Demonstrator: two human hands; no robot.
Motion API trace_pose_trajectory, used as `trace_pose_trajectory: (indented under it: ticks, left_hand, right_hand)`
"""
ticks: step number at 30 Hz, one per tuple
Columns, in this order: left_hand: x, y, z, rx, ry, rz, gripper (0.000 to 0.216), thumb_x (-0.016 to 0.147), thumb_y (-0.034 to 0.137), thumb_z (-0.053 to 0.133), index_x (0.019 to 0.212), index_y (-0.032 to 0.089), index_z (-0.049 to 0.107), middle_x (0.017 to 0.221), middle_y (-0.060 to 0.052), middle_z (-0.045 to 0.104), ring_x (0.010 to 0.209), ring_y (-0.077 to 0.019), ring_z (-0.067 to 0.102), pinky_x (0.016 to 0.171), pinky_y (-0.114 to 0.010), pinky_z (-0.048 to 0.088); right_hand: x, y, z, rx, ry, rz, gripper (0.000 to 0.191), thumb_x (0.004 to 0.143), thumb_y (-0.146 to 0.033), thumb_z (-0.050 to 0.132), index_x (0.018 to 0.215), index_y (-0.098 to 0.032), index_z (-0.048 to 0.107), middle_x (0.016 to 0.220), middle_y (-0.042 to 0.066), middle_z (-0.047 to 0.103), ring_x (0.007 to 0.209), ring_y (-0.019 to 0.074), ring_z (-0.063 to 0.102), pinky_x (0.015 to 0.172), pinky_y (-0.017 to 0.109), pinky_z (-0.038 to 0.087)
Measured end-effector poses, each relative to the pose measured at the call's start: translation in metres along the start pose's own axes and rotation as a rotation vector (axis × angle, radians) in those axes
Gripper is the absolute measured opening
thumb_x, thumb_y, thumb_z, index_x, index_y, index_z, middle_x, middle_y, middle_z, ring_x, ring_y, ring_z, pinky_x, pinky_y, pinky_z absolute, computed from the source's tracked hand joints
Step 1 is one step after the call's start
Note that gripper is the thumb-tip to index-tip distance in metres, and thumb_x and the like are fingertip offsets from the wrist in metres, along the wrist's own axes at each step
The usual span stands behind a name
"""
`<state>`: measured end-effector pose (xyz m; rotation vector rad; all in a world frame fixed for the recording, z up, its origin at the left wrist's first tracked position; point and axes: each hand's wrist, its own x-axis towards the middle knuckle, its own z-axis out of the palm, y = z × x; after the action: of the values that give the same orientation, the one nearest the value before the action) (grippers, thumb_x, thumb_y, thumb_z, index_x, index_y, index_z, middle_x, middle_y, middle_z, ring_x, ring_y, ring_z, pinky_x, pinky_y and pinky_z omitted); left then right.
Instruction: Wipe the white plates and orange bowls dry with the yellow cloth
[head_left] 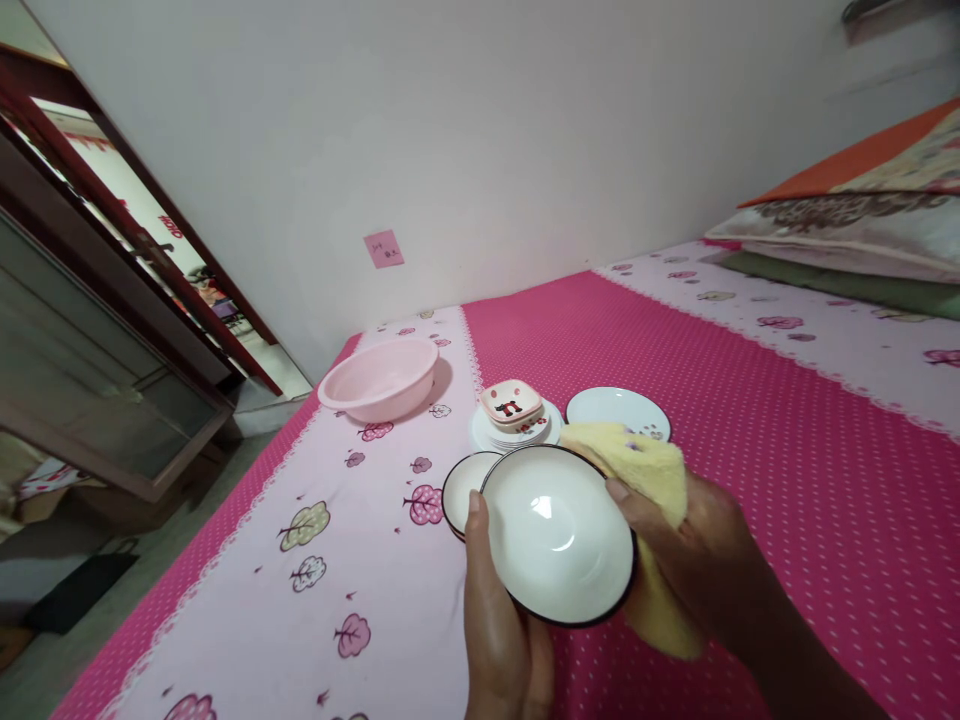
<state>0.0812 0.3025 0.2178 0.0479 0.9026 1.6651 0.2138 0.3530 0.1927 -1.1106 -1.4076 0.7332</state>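
My left hand (496, 620) grips the near-left rim of a white bowl with a black rim (556, 532), thumb laid over its edge. My right hand (701, 565) clasps a yellow cloth (645, 470) against the bowl's right edge and underside. The bowl is held tilted above the pink bedsheet (750, 450). Just behind it a second black-rimmed bowl (461, 490) rests on the sheet, partly hidden.
A stack of white plates (489, 432) topped by a small square patterned dish (511, 402) lies beyond, beside a white plate (619, 410). A pink basin (381, 378) sits at the back left. Folded bedding and pillows (855, 230) lie at the right; a wooden door (97, 330) stands left.
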Motion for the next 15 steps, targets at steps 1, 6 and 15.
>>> trace_pose_trajectory:
  ticks: [1, 6, 15]
  left_hand:
    - [0.0002, -0.0002, -0.0001, 0.000, 0.000, 0.003, 0.048, 0.097, 0.051, 0.061, 0.129, 0.017, 0.072, 0.121, -0.013, 0.078, 0.116, -0.0298, 0.072, 0.104, -0.041, 0.057]
    - [0.0011, 0.0000, -0.0003, 0.013, -0.009, 0.000, 0.048, 0.097, 0.052, 0.061, 0.128, 0.017, 0.072, 0.119, -0.013, 0.079, 0.116, -0.0299, 0.072, 0.104, -0.042, 0.057]
    - [0.0037, -0.0057, -0.0002, -0.005, 0.025, 0.037, 0.048, 0.097, 0.052, 0.060, 0.128, 0.017, 0.072, 0.121, -0.013, 0.078, 0.113, -0.0301, 0.074, 0.103, -0.042, 0.057]
  right_hand:
    - [0.0000, -0.0001, 0.0002, -0.001, 0.003, -0.007, 0.041, 0.086, -0.053, 0.066, 0.115, -0.026, 0.077, 0.109, 0.006, 0.081, 0.104, 0.0333, 0.076, 0.096, 0.043, 0.062]
    - [0.0001, -0.0013, 0.0008, -0.003, -0.018, -0.013, 0.042, 0.087, -0.052, 0.063, 0.119, -0.027, 0.075, 0.120, 0.005, 0.079, 0.104, 0.0326, 0.076, 0.096, 0.045, 0.062]
    - [0.0015, -0.0046, -0.0004, -0.060, -0.018, -0.005, 0.046, 0.085, -0.054, 0.061, 0.117, -0.024, 0.074, 0.113, 0.008, 0.080, 0.097, 0.0327, 0.078, 0.085, 0.043, 0.065]
